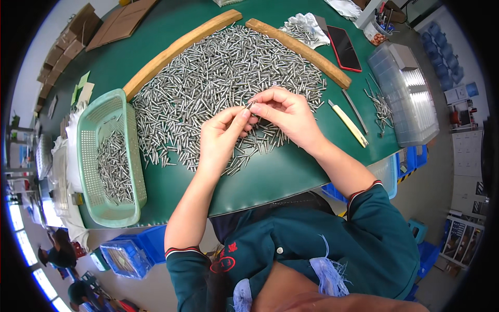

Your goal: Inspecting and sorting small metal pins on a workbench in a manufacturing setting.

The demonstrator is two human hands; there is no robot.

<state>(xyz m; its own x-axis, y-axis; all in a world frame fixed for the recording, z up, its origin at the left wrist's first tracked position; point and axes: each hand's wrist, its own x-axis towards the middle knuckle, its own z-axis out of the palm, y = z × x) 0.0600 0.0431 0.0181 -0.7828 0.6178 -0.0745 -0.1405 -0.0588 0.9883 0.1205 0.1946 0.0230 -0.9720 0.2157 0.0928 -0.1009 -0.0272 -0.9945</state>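
A wide heap of small silvery metal pins [192, 78] covers the middle of the green table. Over the heap's near edge, my left hand [222, 136] and my right hand [289, 115] meet, thumbs and forefingers pinched together. Between the fingertips shows a small metal pin [250, 104], mostly hidden; both hands appear to grip it. Left of the heap, a pale green plastic basket [136, 171] has more of the same pins [115, 169] lying in it.
Two wooden bars [182, 49] [304, 52] bound the heap's far side. To the right lie a yellow utility knife [349, 124], a metal strip [355, 111], longer metal rods [382, 109], a red-edged phone [344, 48] and a clear plastic case [403, 99]. Cardboard [119, 23] lies far left.
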